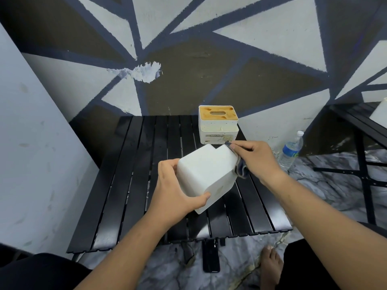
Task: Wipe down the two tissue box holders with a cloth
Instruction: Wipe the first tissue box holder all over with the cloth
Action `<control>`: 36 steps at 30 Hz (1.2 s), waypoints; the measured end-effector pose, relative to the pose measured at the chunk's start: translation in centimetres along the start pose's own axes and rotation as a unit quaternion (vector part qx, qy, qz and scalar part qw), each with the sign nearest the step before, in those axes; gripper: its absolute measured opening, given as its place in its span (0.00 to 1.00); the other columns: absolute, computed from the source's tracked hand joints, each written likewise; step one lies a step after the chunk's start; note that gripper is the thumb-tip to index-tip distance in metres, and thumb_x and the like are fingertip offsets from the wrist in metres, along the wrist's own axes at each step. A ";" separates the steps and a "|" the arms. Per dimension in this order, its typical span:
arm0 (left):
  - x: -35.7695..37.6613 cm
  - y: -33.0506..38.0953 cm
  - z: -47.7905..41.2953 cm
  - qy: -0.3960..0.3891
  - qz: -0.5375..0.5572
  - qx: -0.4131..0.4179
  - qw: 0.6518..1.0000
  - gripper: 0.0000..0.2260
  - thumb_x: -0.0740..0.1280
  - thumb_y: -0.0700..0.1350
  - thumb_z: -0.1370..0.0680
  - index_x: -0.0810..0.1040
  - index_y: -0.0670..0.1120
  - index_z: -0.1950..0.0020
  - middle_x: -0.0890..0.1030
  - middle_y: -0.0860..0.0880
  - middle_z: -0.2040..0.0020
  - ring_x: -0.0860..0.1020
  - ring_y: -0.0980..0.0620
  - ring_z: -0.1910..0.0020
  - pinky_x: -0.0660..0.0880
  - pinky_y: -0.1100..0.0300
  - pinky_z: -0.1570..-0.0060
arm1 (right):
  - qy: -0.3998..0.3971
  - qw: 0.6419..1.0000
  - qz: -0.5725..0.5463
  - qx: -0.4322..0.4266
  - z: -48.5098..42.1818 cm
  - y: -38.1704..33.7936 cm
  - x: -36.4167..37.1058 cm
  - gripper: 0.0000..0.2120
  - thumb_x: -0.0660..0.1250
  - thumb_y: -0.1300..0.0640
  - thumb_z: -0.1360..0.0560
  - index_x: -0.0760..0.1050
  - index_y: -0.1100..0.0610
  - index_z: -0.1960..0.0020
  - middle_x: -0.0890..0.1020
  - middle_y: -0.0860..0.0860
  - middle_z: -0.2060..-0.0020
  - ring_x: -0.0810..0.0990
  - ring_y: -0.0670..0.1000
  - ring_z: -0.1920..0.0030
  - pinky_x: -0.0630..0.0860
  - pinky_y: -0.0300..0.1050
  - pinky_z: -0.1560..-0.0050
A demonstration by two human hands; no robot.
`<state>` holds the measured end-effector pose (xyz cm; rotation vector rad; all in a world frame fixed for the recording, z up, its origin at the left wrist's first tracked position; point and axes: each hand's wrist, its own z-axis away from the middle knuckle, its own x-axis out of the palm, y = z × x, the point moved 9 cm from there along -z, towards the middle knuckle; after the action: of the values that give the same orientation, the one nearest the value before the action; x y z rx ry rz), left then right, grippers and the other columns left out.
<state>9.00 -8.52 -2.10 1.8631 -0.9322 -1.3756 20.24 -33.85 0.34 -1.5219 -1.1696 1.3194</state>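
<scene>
A plain white tissue box holder (206, 173) is tilted above the black slatted table (129, 181). My left hand (174, 189) grips its near left corner, thumb along the lower edge. My right hand (256, 159) presses a dark grey cloth (240, 167) against the holder's right side, with a cloth tip showing at the top edge. A second white holder with an orange-brown wooden lid (217, 124) stands upright at the table's far edge, just beyond my right fingers.
A plastic water bottle (292, 150) stands on the marbled floor to the right of the table. Another black table (360, 126) is at the far right. A dark phone (211, 257) lies on the floor under the near edge, beside my bare foot (271, 266).
</scene>
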 end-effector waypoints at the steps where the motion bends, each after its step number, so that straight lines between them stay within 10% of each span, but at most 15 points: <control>1: 0.0 0.0 0.0 -0.001 -0.003 0.000 1.000 0.42 0.86 0.60 0.38 0.60 0.63 0.36 0.66 0.61 0.34 0.71 0.62 0.32 0.75 0.64 0.40 | -0.005 0.999 0.035 -0.036 0.2 -0.8 0.1 0.08 0.75 0.56 0.19 0.89 0.45 0.44 0.88 0.46 0.47 0.85 0.39 0.49 0.83 0.39 0.43; 5: 0.0 0.2 0.0 0.002 -0.002 0.004 1.000 0.42 0.86 0.60 0.38 0.60 0.64 0.37 0.65 0.60 0.34 0.70 0.63 0.33 0.75 0.65 0.41 | -0.085 0.954 0.205 -0.203 1.5 -4.5 3.2 0.09 0.74 0.51 0.19 0.88 0.41 0.41 0.83 0.39 0.48 0.77 0.43 0.40 0.72 0.34 0.37; 10: 0.2 0.2 -0.1 0.002 0.003 0.001 1.000 0.43 0.85 0.62 0.39 0.60 0.63 0.36 0.67 0.58 0.33 0.72 0.59 0.32 0.78 0.57 0.37 | -0.066 0.963 0.200 -0.167 -0.6 -4.9 3.7 0.08 0.74 0.52 0.19 0.89 0.42 0.43 0.86 0.37 0.46 0.80 0.43 0.40 0.77 0.50 0.32; 36: 0.7 -0.3 -0.4 -0.010 0.038 -0.005 0.999 0.44 0.86 0.63 0.39 0.62 0.61 0.33 0.67 0.60 0.33 0.72 0.59 0.31 0.78 0.55 0.34 | -0.098 0.914 0.273 -0.282 3.2 -7.9 8.7 0.09 0.73 0.53 0.17 0.88 0.44 0.40 0.84 0.42 0.50 0.75 0.46 0.44 0.75 0.51 0.38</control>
<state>9.54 -8.89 -2.57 1.7912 -0.9939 -1.3533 16.20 -23.37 5.19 -2.3036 -1.3895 1.6043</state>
